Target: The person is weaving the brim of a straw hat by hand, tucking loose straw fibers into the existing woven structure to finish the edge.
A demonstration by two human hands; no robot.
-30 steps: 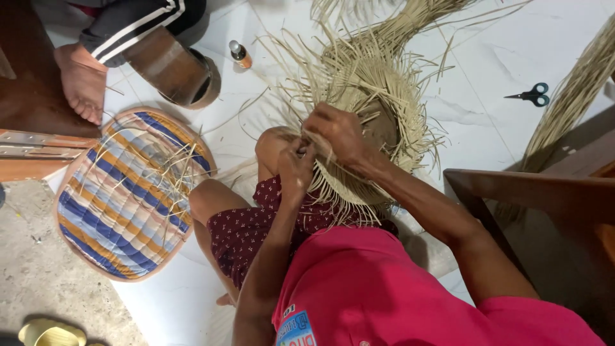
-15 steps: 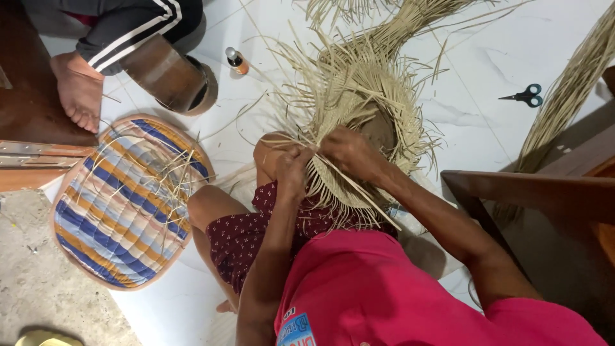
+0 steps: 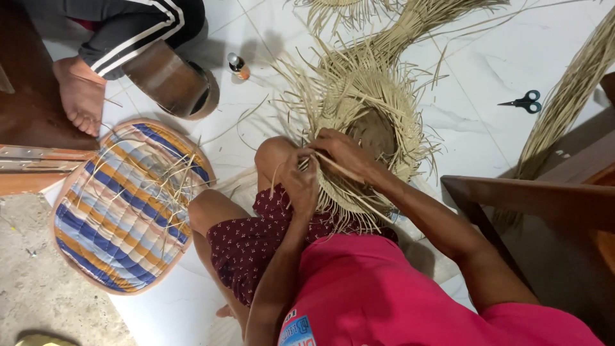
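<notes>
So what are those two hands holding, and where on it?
Both the left hand and right hand grip loose straw strands at the near edge of the half-woven straw hat.

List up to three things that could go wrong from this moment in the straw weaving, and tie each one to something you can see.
1. Both hands, left hand and right hand, pinch thin strands at the woven straw piece; a grip that slips could loosen the weave.
2. Its loose straw ends stick out all round and might snag or snap.
3. The scissors and small bottle lie on the tiled floor, where they could be knocked.
</notes>
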